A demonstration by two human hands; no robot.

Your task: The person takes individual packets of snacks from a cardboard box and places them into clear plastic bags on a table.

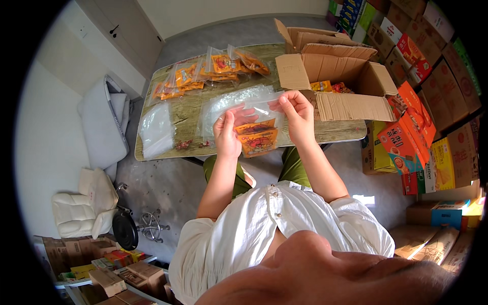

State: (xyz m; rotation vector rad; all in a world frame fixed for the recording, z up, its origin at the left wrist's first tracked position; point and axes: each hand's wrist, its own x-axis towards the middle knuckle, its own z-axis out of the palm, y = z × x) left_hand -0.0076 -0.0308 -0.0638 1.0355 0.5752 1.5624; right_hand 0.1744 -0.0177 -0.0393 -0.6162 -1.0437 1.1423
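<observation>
Between my hands hangs a clear zip-lock plastic bag with orange printed snack packets at its bottom. My left hand grips the bag's left side near the top. At the upper right corner, my right hand pinches the zip edge between thumb and fingers. Behind the held bag, a pile of clear plastic bags lies on the wood-patterned table. Filled zip bags of orange packets stand and lean in a group along the table's far side.
An open cardboard box with small packets inside stands at the table's right. Flat clear bags lie at the left end. Stacked cartons line the right wall. A white chair and a folded grey mattress are at left.
</observation>
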